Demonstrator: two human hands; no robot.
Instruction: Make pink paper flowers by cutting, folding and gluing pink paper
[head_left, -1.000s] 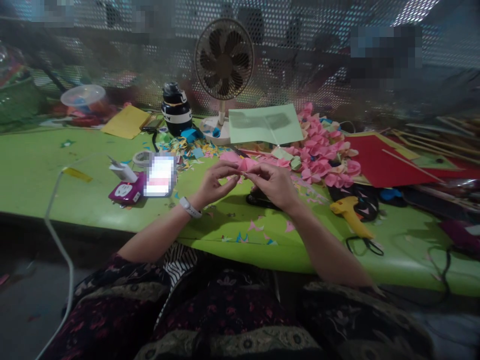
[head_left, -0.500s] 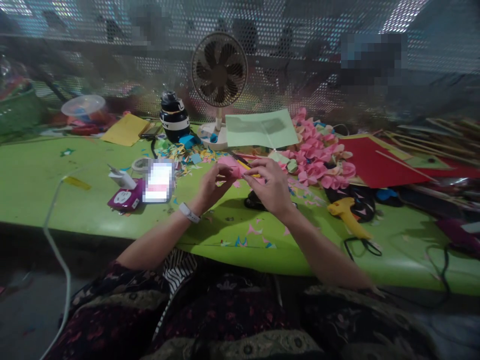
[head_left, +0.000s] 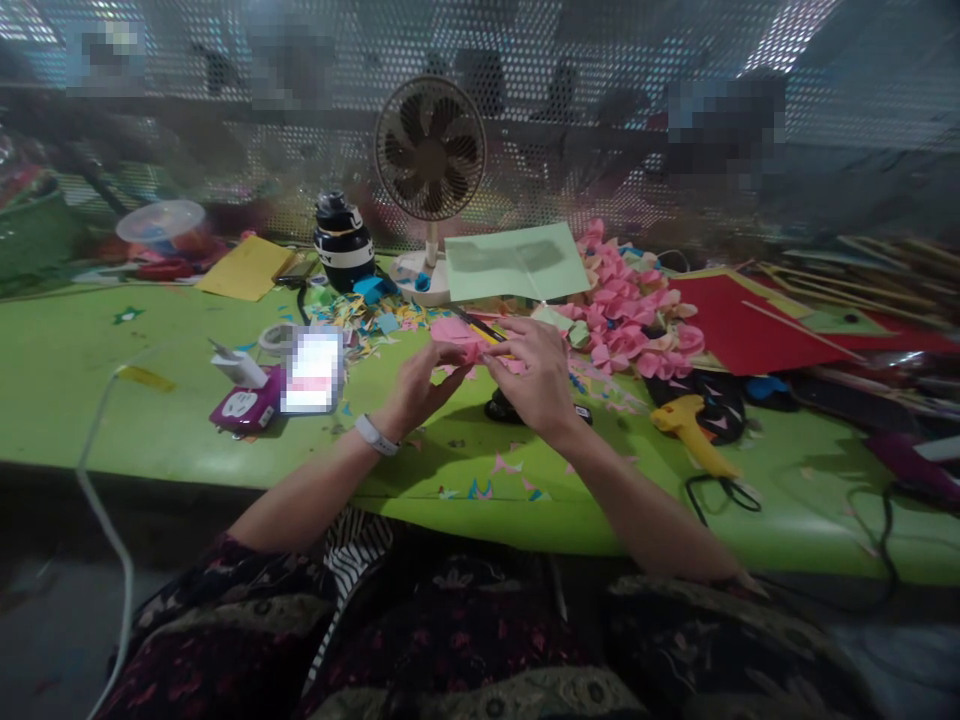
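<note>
Pink paper: probably light, easily creased, best held at the edges, left hand and right hand pinching it.

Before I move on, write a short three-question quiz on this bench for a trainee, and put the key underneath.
1. True or false: the yellow, pistol-shaped plastic glue gun lies to the right of the person's bare right hand.
2. Where is the smooth white wristband worn?
A) On the right wrist
B) On the left wrist
C) On both wrists
3. Fill in the colour: the person's bare left hand pinches a thin, paper-like piece that is ____.

Key: 1. True. 2. B. 3. Pink.
</note>
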